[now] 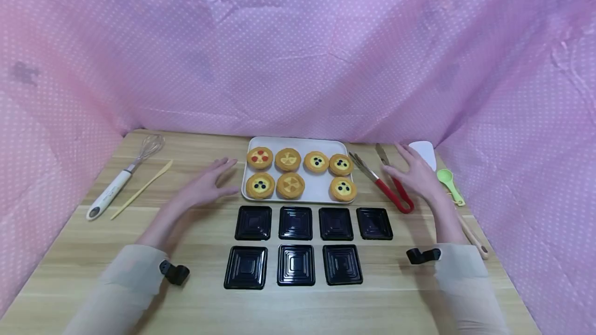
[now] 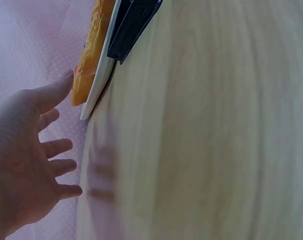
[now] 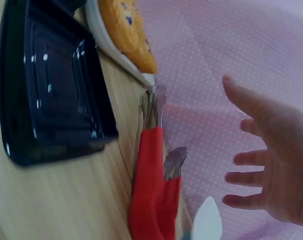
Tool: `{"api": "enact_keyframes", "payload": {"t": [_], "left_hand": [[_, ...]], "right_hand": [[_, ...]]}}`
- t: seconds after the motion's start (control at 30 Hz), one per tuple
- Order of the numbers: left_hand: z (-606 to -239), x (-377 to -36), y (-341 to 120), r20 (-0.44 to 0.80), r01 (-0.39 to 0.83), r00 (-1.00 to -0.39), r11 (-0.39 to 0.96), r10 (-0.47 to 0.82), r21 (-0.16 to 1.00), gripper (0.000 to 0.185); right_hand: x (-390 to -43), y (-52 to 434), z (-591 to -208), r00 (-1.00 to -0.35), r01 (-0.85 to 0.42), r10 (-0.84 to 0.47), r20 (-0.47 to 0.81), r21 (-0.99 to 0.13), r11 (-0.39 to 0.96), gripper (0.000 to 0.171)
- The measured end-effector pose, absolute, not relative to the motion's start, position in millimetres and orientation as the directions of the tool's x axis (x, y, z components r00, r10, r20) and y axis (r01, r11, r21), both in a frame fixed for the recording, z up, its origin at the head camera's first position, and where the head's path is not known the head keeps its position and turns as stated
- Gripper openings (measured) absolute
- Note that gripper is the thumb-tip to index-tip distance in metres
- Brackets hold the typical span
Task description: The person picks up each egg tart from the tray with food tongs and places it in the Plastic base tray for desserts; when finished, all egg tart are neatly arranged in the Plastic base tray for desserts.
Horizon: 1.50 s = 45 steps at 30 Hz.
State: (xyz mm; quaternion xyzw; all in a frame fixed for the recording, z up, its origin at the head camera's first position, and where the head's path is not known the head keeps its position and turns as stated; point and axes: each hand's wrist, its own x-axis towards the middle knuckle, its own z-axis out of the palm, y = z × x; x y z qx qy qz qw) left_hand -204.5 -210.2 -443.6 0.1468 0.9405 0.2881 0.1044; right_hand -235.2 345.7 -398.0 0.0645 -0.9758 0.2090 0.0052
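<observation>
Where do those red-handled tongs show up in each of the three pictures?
Head: red tongs right of centre, between the white tray and the right hand.
Left wrist: not in it.
Right wrist: tongs bottom centre.
Shared landmark: the white tray, in all three views.

Left hand [image 1: 205,185] lies open beside the tray [image 1: 321,187] of tarts; right hand [image 1: 416,174] spreads over, perhaps touching, red tongs [image 1: 388,185].
</observation>
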Motion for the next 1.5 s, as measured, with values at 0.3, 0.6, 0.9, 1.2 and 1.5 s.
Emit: {"api": "enact_keyframes", "payload": {"t": [0.3, 0.6, 0.9, 1.2, 1.5], "left_hand": [[-457, -207, -204, -0.085, 0.201, -0.933, 0.703, 0.35, 0.682, 0.083], [-458, -210, -198, -0.118, 0.21, -0.92, 0.725, 0.373, 0.656, 0.081], [-454, -212, -196, -0.148, 0.208, -0.913, 0.746, 0.38, 0.632, 0.082], [-449, -214, -197, -0.164, 0.202, -0.914, 0.766, 0.372, 0.61, 0.082], [-450, -212, -195, -0.189, 0.189, -0.909, 0.772, 0.371, 0.607, 0.081]], "right_hand": [[-233, 345, -415, -0.988, -0.119, -0.153, -0.031, -0.485, 0.866, 0.091], [-229, 345, -427, -0.975, -0.143, -0.206, -0.078, -0.487, 0.862, 0.096], [-230, 346, -431, -0.968, -0.183, -0.244, -0.065, -0.485, 0.855, 0.092], [-235, 342, -433, -0.971, -0.2, -0.235, -0.034, -0.414, 0.888, 0.064], [-235, 341, -438, -0.97, -0.224, -0.241, -0.002, -0.361, 0.905, 0.05]]}}
